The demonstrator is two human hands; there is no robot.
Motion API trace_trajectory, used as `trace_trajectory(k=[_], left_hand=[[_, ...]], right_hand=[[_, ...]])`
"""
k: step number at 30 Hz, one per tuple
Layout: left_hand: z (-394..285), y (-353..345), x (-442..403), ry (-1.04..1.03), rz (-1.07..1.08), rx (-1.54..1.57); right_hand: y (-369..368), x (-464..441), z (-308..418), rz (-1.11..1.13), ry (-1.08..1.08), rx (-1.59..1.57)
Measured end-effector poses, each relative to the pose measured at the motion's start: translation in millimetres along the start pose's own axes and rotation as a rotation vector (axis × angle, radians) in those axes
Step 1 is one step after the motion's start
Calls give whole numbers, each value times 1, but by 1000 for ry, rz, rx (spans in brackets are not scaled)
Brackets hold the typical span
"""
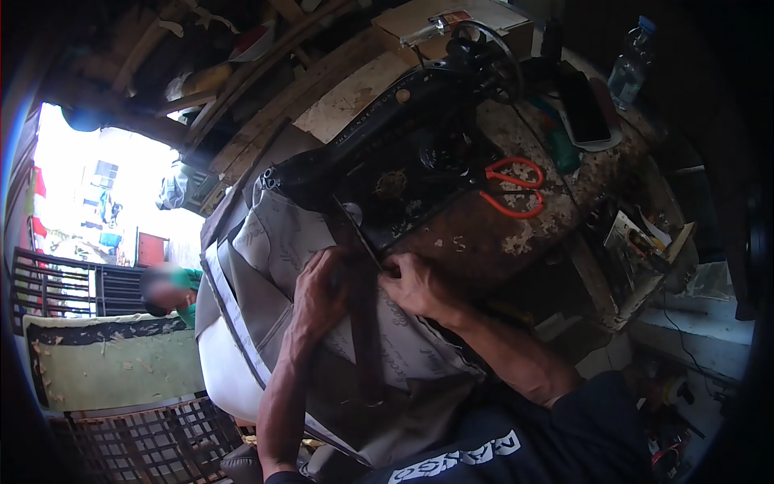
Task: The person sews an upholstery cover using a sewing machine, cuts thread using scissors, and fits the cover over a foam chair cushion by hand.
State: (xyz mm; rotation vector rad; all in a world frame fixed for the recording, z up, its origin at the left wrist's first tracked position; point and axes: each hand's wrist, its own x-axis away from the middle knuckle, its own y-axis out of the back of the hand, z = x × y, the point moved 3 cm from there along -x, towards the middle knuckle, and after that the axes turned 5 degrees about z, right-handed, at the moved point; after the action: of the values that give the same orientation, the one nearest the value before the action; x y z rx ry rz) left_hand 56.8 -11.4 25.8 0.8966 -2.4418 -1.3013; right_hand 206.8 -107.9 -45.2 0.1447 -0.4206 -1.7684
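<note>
A black sewing machine (379, 121) stands on a worn wooden table, its needle end toward the left. Grey fabric with printed lettering (278, 234) is bunched under that end and spills down over my lap. My left hand (324, 290) is closed on the fabric beside a dark brown strip (367, 347), its fingertips partly hidden. Just to its right, my right hand (415, 284) pinches the fabric's edge close to the machine's bed. Orange-handled scissors (516, 187) lie on the table to the right of the machine.
A phone (584, 106) and a plastic bottle (631, 64) are at the table's back right. An open wooden drawer (645, 242) holds small items. At the left, a person in green (190, 294) is near a pale green padded panel (113, 367).
</note>
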Motion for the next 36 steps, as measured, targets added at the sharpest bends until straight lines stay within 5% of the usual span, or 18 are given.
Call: trace_trajectory(k=[17, 18, 36], left_hand=[[10, -7, 9, 157, -71, 147], [8, -8, 10, 165, -77, 147], [-8, -23, 5, -35, 55, -222]], right_hand=[[-11, -22, -11, 192, -199, 54], [-8, -19, -7, 250, -24, 158], [-3, -30, -13, 325, 19, 233]])
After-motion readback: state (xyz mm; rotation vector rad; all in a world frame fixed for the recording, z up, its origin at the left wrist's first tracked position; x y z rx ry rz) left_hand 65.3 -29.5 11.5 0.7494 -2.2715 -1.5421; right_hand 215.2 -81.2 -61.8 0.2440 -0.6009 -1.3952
